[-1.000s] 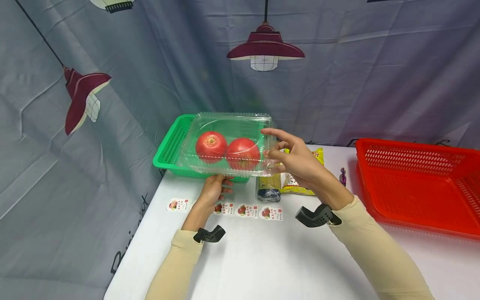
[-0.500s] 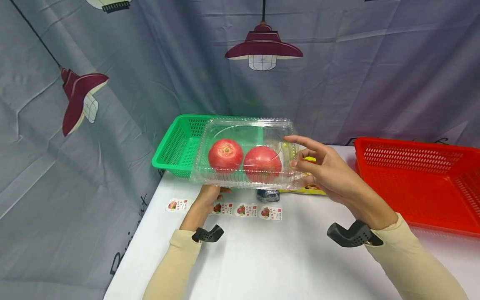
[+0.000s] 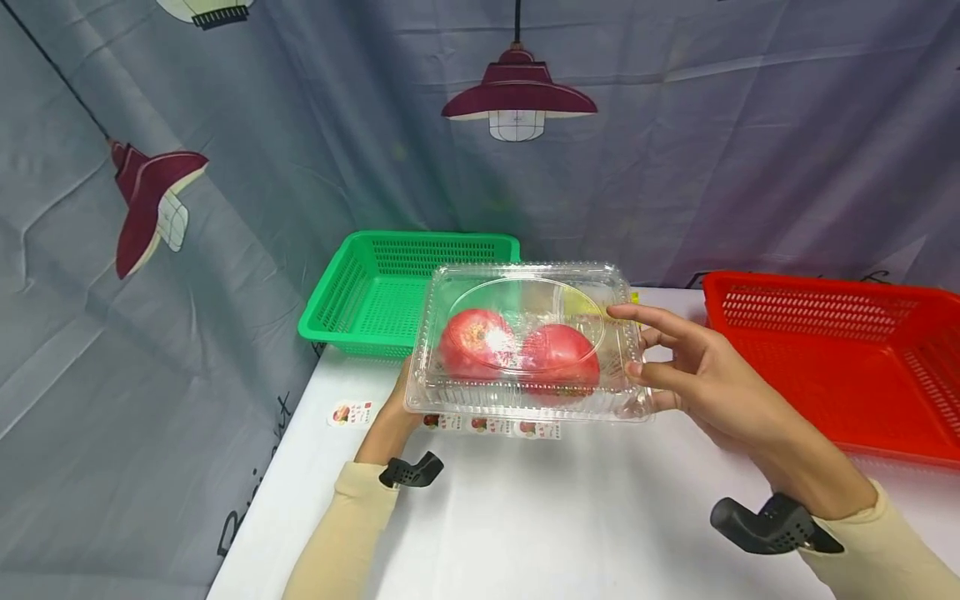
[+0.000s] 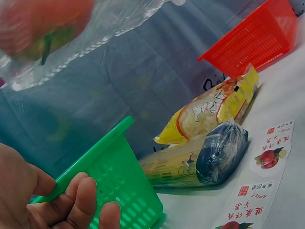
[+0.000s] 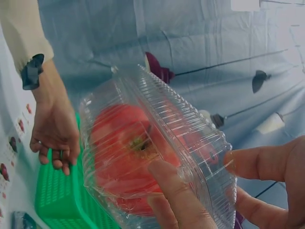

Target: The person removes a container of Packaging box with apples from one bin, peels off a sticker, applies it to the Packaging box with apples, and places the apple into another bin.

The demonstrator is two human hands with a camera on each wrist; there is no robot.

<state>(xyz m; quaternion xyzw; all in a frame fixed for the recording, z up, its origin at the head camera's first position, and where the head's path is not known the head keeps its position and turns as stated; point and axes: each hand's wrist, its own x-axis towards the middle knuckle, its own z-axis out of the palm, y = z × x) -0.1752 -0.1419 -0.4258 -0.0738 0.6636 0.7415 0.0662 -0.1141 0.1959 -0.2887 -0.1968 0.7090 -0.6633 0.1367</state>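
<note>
right hand (image 3: 701, 379): right end of clear clamshell box (image 3: 525, 342) is pinched, thumb under, fingers spread over the lid edge; grip confirmed in right wrist view (image 5: 190, 200).
left hand (image 3: 390, 417): seen at 9 o'clock end of the box, below its rim in head view; in right wrist view (image 5: 55, 133) it hangs apart from the box, fingers loosely curled, nothing held.
clear clamshell box: lid closed, held in the air above the table (image 3: 562, 517), tilted slightly; two red tomatoes (image 3: 517, 350) are seen inside, side by side.
green basket (image 3: 390, 287): at 11 o'clock of the box, on the table's far left corner.
red basket (image 3: 840, 358): at 3 o'clock, well apart from the box.
label stickers (image 3: 352, 412): row on the table under the box's near edge, partly covered.
food packets (image 4: 209, 143): yellow bag and a roll lying beside the green basket, seen in left wrist view.
</note>
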